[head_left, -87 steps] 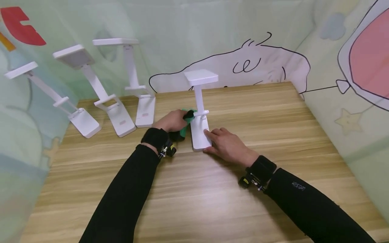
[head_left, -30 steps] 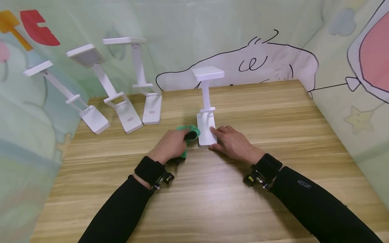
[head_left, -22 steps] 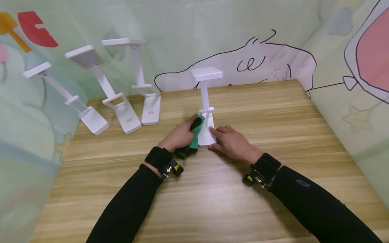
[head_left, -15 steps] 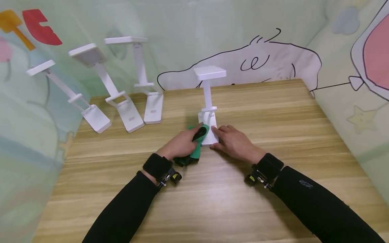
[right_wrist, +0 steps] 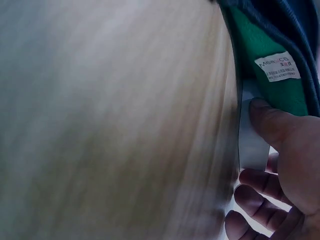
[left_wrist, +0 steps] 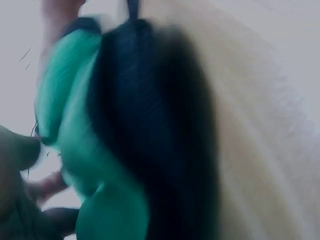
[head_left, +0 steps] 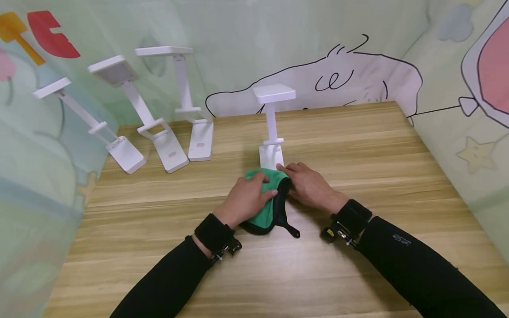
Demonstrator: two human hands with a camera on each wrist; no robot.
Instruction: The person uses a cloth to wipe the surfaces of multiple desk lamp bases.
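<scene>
Lone lamp [head_left: 271, 121]: right grip [head_left: 308, 185] clamped it, likely for steadiness!
Green cloth [head_left: 267, 215]: left grip [head_left: 245, 199] clasped it over lamp's near end

The soft green folded cloth [head_left: 266, 213] looks matt and napped, with black fabric edging [head_left: 280, 205]; its white printed label [right_wrist: 278, 67] looks smooth. The white upright desk lamp [head_left: 272, 126] appears smooth plastic. The pale-brown, wood-grained tabletop [head_left: 286, 274] shines softly. The black tubular sleeve [head_left: 167, 278] looks like matt cloth.
</scene>
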